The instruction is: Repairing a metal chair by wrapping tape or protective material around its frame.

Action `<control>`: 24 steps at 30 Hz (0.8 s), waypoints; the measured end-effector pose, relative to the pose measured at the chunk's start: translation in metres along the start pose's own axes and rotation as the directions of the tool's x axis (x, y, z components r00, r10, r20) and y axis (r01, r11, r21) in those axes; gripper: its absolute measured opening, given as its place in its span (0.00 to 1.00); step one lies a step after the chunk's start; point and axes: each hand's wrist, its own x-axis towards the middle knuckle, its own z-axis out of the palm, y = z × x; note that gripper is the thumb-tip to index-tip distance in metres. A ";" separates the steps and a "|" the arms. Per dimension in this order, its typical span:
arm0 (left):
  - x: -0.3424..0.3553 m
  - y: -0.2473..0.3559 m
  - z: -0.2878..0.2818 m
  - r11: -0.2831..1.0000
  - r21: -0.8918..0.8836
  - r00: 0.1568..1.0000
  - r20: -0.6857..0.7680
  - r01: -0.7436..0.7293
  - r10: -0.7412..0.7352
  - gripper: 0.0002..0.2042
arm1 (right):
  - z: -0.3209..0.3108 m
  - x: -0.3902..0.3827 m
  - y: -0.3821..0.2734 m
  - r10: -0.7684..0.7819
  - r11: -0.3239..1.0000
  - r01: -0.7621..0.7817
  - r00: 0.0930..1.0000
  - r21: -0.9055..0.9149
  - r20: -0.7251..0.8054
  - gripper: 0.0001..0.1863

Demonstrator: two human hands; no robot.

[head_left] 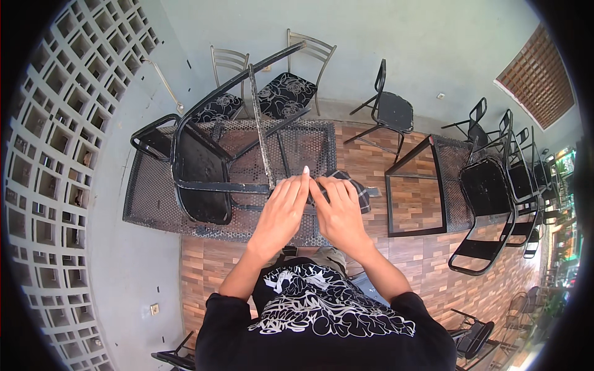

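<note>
My left hand (286, 207) and my right hand (339, 213) meet above the near part of the perforated metal table (148, 201). The left index finger points forward with a pale tip, and the other fingers curl down. My right hand's fingers are bent and pressed together beside it; what either hand grips, if anything, is hidden. A black metal chair (204, 170) with chipped paint lies on its side on the table, one worn leg ending beside my left hand. Under and beside my right hand is a dark plaid cloth (356, 195).
Two chairs with floral seats (284, 94) stand behind the table by the wall. A black chair (395, 112) stands at the far centre. To the right are a black table frame (416, 234) and several stacked or tilted chairs (486, 185). A block lattice wall (55, 185) runs along the left.
</note>
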 end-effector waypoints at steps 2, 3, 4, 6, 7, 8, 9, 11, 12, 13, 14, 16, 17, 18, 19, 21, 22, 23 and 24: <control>-0.003 -0.001 -0.001 1.000 0.009 1.000 -0.005 0.003 -0.003 0.40 | 0.004 0.001 -0.004 0.009 1.000 -0.009 1.000 -0.010 -0.019 0.30; -0.003 -0.002 -0.002 1.000 0.022 1.000 0.003 -0.003 0.003 0.38 | 0.005 0.001 -0.004 0.005 1.000 -0.005 1.000 -0.007 -0.016 0.30; -0.002 -0.002 -0.003 0.999 0.034 1.000 0.013 -0.012 0.012 0.36 | 0.004 0.001 -0.003 0.002 1.000 -0.002 1.000 0.001 -0.020 0.30; -0.002 -0.001 -0.002 0.999 0.038 1.000 0.019 -0.008 0.007 0.36 | 0.004 0.001 -0.002 -0.001 1.000 0.001 1.000 0.010 -0.024 0.30; -0.002 -0.001 -0.002 0.999 0.041 1.000 0.025 -0.006 0.005 0.36 | 0.004 0.000 -0.001 0.000 1.000 0.001 1.000 0.015 -0.024 0.30; -0.002 -0.001 0.000 0.999 0.042 1.000 0.026 -0.007 0.006 0.36 | 0.004 0.000 0.000 0.001 1.000 0.000 1.000 0.020 -0.024 0.30; -0.002 -0.001 0.003 0.998 0.067 1.000 0.004 -0.011 0.011 0.37 | 0.004 0.000 0.001 0.001 1.000 -0.001 1.000 0.021 -0.025 0.30; -0.002 0.003 0.004 0.996 0.093 1.000 -0.015 -0.012 0.013 0.39 | 0.003 -0.002 0.003 -0.012 0.999 0.014 0.999 0.038 -0.034 0.29; 0.000 0.006 0.004 0.992 0.129 1.000 -0.013 -0.011 0.013 0.38 | 0.001 -0.002 0.004 -0.011 0.999 0.012 0.999 0.040 -0.034 0.29; 0.002 0.007 0.003 0.987 0.163 1.000 -0.009 -0.016 0.018 0.37 | -0.001 -0.002 0.006 -0.017 0.998 0.019 1.000 0.058 -0.026 0.29; 0.003 0.009 0.004 0.987 0.161 1.000 -0.006 -0.021 0.022 0.37 | -0.003 -0.003 0.008 -0.023 0.997 0.024 1.000 0.075 -0.018 0.29; 0.007 0.013 0.006 0.984 0.174 1.000 -0.007 -0.027 0.029 0.35 | -0.009 -0.006 0.014 -0.026 0.996 0.027 1.000 0.080 -0.013 0.29; 0.010 0.017 0.008 0.985 0.173 1.000 -0.009 -0.028 0.030 0.35 | -0.012 -0.007 0.018 -0.035 0.996 0.035 0.999 0.086 -0.006 0.29; 0.013 0.022 0.011 0.981 0.193 0.999 -0.013 -0.032 0.035 0.34 | -0.016 -0.009 0.022 -0.035 0.996 0.036 0.999 0.084 -0.005 0.29; 0.016 0.028 0.013 0.976 0.214 0.999 -0.017 -0.032 0.037 0.33 | -0.021 -0.012 0.026 -0.038 0.995 0.039 0.999 0.090 -0.013 0.29; 0.024 0.038 0.017 0.962 0.268 0.999 -0.006 -0.045 0.048 0.34 | -0.030 -0.017 0.035 -0.044 0.994 0.046 0.999 0.096 -0.019 0.30; 0.027 0.043 0.020 0.962 0.269 0.999 -0.004 -0.047 0.049 0.34 | -0.034 -0.019 0.040 -0.047 0.994 0.047 0.999 0.095 -0.005 0.31; 0.030 0.046 0.022 0.962 0.270 0.999 -0.002 -0.048 0.050 0.34 | -0.037 -0.021 0.043 -0.051 0.994 0.049 0.999 0.095 0.009 0.31; 0.031 0.050 0.023 0.958 0.283 0.999 -0.004 -0.049 0.053 0.34 | -0.040 -0.022 0.047 -0.053 0.994 0.052 0.999 0.093 0.011 0.31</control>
